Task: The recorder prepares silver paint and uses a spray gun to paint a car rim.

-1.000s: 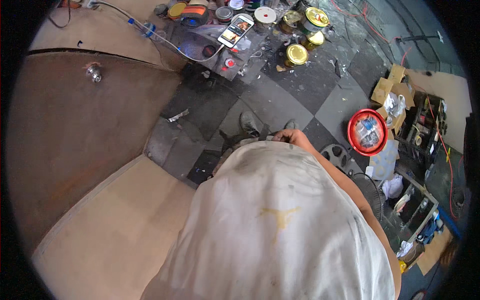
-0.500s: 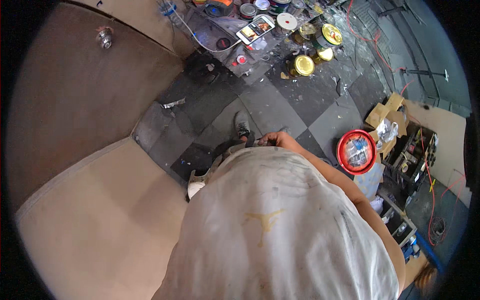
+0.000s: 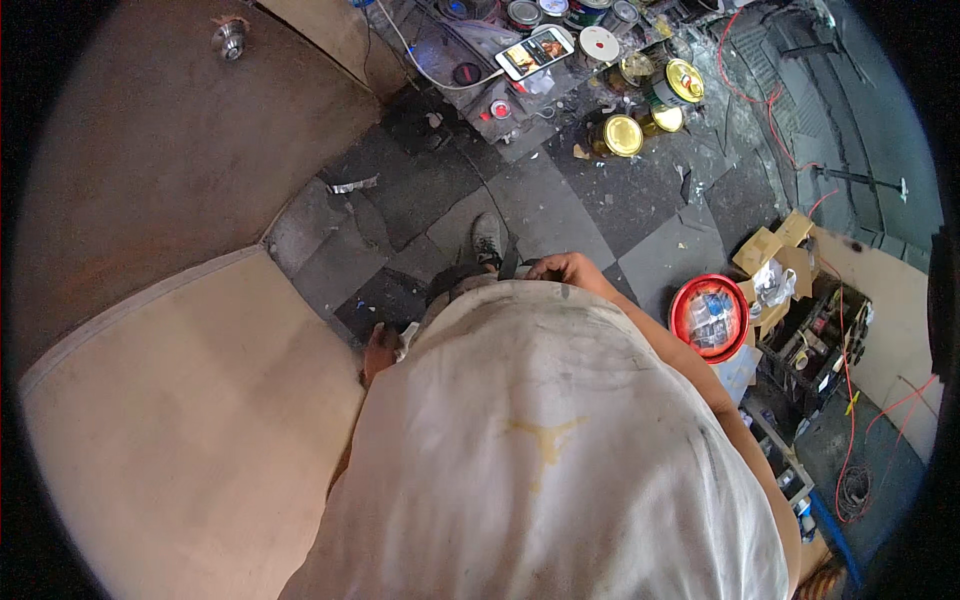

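My right hand (image 3: 562,268) is at the front of my waist, fingers curled in against the upper edge of my white, smudged shirt (image 3: 560,380). Whatever those fingers pinch is hidden. Just left of them, a short black strap (image 3: 510,262) sticks out at waist level. Low at my left side, my left hand (image 3: 380,350) is partly covered by the shirt, its fingers closed next to a small white piece (image 3: 406,340) that could be cloth or paper. One grey shoe (image 3: 487,235) shows on the floor beyond my waist.
A cream panel (image 3: 200,420) and a brown door (image 3: 150,180) stand close on my left. Ahead are several paint cans (image 3: 622,136) and a phone (image 3: 535,54) on a cable. To the right are a red-rimmed bucket (image 3: 678,322), cardboard boxes (image 3: 757,252) and a black crate (image 3: 800,390).
My left hand has come into view at my left side, beside the white piece. My right hand stays at the waist. The whole view has shifted slightly.
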Demonstrator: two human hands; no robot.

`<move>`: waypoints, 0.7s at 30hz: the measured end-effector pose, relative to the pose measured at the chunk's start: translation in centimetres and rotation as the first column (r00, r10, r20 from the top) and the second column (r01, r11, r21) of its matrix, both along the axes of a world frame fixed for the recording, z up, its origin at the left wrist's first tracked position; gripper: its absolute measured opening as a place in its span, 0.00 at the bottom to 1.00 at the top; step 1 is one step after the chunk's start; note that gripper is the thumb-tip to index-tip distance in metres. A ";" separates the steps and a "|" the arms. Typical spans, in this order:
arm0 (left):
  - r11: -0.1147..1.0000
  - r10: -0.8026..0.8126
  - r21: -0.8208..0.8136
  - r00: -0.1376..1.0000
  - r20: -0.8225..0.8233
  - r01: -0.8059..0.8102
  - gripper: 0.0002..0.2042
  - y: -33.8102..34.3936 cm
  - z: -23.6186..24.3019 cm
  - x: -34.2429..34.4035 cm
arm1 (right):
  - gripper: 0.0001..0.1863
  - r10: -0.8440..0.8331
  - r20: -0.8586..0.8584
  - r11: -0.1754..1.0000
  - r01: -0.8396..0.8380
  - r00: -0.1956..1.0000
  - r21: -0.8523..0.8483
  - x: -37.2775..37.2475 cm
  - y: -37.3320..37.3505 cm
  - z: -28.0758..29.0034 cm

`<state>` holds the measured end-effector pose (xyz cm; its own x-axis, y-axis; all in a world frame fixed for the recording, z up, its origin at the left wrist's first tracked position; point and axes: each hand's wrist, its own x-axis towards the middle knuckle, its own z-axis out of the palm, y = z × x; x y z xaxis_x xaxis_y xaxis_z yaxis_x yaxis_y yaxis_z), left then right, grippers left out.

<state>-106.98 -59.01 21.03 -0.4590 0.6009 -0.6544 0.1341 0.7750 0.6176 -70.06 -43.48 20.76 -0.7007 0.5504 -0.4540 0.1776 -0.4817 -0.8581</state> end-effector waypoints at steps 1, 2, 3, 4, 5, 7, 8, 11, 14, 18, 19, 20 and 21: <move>1.000 -0.010 -0.002 1.000 -0.026 0.010 0.15 -0.2 0.4 0.0 | 0.09 0.004 -0.001 1.000 -0.004 1.000 0.005 0.2 -0.1 -0.1; 1.000 -0.016 -0.001 0.998 -0.054 0.016 0.15 1.6 2.3 0.7 | 0.10 0.035 0.045 0.999 -0.036 0.998 0.029 0.4 0.0 -0.3; 0.984 -0.091 0.152 0.996 -0.014 0.092 0.13 4.1 3.6 1.7 | 0.11 0.063 0.092 0.996 -0.068 0.994 0.052 0.6 0.0 -0.5; 0.939 -0.173 0.304 0.985 0.014 0.161 0.11 7.2 4.7 3.1 | 0.11 0.066 0.089 0.996 -0.072 0.994 0.060 0.7 0.0 -0.7; 0.887 -0.324 0.374 0.942 0.089 0.270 0.10 10.3 7.4 4.9 | 0.11 -0.003 0.063 0.995 -0.003 0.998 0.098 0.8 -0.4 -0.9; 0.745 -0.615 0.469 0.761 0.208 0.474 0.15 13.0 10.0 8.1 | 0.11 -0.068 0.033 0.989 0.063 0.997 0.134 0.5 -0.8 -1.0; 0.502 -0.763 0.644 0.646 0.016 0.577 0.15 13.6 10.4 9.7 | 0.11 -0.080 0.053 0.991 0.073 0.995 0.111 0.7 -0.5 -0.5; 0.431 -0.902 0.439 0.395 0.177 0.788 0.15 13.4 10.5 10.4 | 0.10 -0.119 0.143 0.989 0.105 0.983 0.102 1.0 -0.4 0.7; 0.469 -0.883 0.343 0.424 0.201 0.814 0.16 14.0 12.0 9.1 | 0.09 -0.178 0.207 0.982 0.162 0.962 0.095 1.2 -1.0 0.8; 0.557 -0.807 0.036 0.530 0.261 0.830 0.19 15.6 11.3 10.4 | 0.09 -0.248 0.164 0.969 0.243 0.955 0.053 1.0 -1.7 0.8; 0.550 -0.821 -0.049 0.550 0.153 0.834 0.21 16.1 11.2 11.1 | 0.09 -0.252 0.165 0.968 0.247 0.954 0.052 1.0 -1.6 0.8; 0.515 -0.854 -0.033 0.516 0.061 0.857 0.20 16.0 10.5 11.4 | 0.09 -0.257 0.166 0.966 0.253 0.952 0.047 1.0 -1.6 1.0; 0.515 -0.854 -0.034 0.517 0.064 0.856 0.20 15.6 9.6 11.3 | 0.09 -0.260 0.168 0.965 0.257 0.951 0.042 0.9 -1.6 1.2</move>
<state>-95.68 -43.37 30.67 0.2801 0.6546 -0.7022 0.7304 0.3294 0.5984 -69.12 -45.09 21.94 -0.4464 0.7125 -0.5413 0.1934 -0.5139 -0.8358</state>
